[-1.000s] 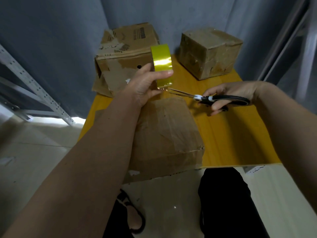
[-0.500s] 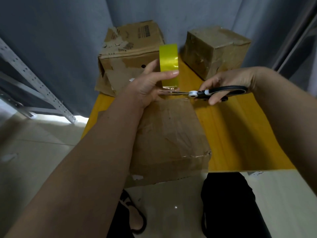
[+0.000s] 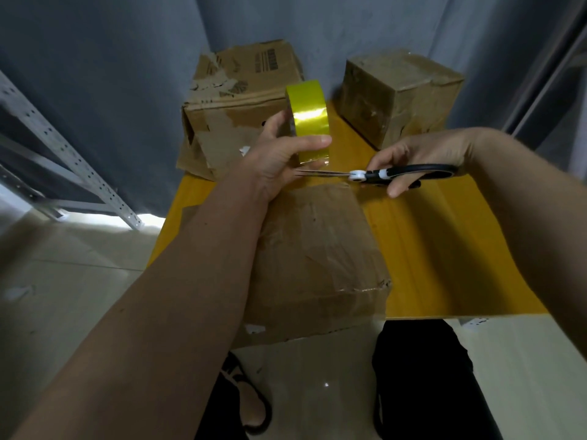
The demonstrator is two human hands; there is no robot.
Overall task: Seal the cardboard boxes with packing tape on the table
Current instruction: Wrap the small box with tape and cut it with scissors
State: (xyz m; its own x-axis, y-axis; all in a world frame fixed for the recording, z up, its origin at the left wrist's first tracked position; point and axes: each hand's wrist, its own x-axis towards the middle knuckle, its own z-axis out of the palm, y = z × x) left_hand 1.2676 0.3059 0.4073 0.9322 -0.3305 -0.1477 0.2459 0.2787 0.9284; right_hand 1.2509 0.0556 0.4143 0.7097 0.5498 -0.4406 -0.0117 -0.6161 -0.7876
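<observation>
A glossy yellow worktop [image 3: 444,249] stands against grey-blue curtain-like drapery [image 3: 95,74], with pale floor tiles [image 3: 63,296] around it and a white perforated metal shelving frame [image 3: 47,144] at the left. Three worn brown cardboard boxes sit on the worktop: a flat, wide one [image 3: 317,258] nearest the person, its top covered in wrinkled clear tape and its near edge overhanging the worktop's front; a torn, battered one [image 3: 235,100] with a printed label at the far left; and a squat cube-shaped one [image 3: 400,96] at the far right, well apart from the torn box. The left hand [image 3: 279,157] is raised over the far end of the nearest box, fingers and thumb gripping a roll of shiny yellow packing tape [image 3: 309,119] held upright on edge, the thumb pressed across its outer face. The right hand [image 3: 419,157] reaches in from the right, its fingers curled through the black handles of a pair of scissors [image 3: 374,176] with a white pivot. The thin blades point left, lying level just below the roll and reaching the left hand's palm side; whether they are cutting a tape strand cannot be told. Dark trouser legs and a sandalled foot [image 3: 251,404] show below the worktop's edge.
</observation>
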